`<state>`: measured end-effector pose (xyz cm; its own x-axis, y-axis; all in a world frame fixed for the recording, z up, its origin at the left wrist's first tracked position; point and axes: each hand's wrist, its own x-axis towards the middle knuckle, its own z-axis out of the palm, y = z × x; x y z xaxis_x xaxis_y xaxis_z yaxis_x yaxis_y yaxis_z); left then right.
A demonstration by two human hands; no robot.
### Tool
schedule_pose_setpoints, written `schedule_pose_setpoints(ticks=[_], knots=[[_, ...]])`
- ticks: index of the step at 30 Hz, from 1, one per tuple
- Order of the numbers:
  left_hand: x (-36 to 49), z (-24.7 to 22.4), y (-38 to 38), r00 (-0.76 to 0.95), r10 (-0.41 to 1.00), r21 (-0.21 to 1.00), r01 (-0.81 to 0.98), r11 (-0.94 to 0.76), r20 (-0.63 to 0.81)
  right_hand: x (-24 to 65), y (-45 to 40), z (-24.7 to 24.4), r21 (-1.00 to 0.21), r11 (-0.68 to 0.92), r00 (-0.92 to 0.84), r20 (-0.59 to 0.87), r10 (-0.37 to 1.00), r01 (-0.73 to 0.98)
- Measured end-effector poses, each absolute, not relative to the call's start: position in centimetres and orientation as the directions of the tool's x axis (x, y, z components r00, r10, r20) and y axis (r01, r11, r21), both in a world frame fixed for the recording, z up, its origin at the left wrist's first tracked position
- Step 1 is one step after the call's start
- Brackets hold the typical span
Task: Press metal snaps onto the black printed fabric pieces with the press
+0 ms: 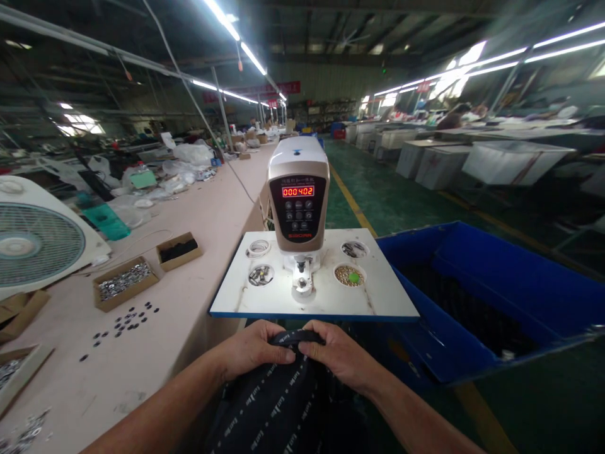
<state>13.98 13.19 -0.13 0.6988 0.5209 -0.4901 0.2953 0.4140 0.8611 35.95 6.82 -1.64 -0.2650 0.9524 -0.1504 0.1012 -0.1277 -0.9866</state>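
Dark fabric with rows of pale printed lettering (274,410) hangs below both hands. My left hand (258,350) pinches its top band from the left, the thumb lying along the cloth. From the right, my right hand (333,350) grips the same band, close to the left thumb. Just beyond the hands is a white work plate (231,296) with a blue front edge. Over it stands a machine (299,195) with a lit red display; its lower die (302,288) is bare. Round cups in the plate hold metal parts, one with a green piece (354,277).
On the long table (189,302) at left are a fan (33,233), a box of metal rings (123,284), a box of black pieces (178,249) and scattered discs. A blue bin (496,258) with dark contents stands at right.
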Motion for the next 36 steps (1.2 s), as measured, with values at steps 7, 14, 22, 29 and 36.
schedule_pose_setpoints(ticks=[7,14,22,29,36], knots=[[15.5,-1.3,14.9,0.669,0.519,0.83,0.29,0.476,-0.532,36.1,8.4,-1.4,-0.962,-0.049,-0.202,-0.106,0.974,0.269],[17.7,-2.2,18.3,0.642,0.569,0.855,0.323,0.406,-0.513,37.5,11.8,-2.8,-0.883,-0.072,-0.112,-0.139,0.984,0.465],[20.1,-2.0,24.0,0.6,0.646,0.879,0.382,0.286,-0.471,38.7,17.4,-4.0,-0.801,-0.028,0.046,-0.001,0.999,0.598],[21.2,-2.5,26.2,0.63,0.66,0.907,0.36,0.219,-0.41,39.3,20.5,-4.4,-0.751,0.01,0.089,0.092,0.992,0.66],[21.3,-3.3,27.9,0.595,0.721,0.913,0.386,0.132,-0.355,39.1,22.1,-3.5,-0.753,0.016,0.084,0.095,0.992,0.658]])
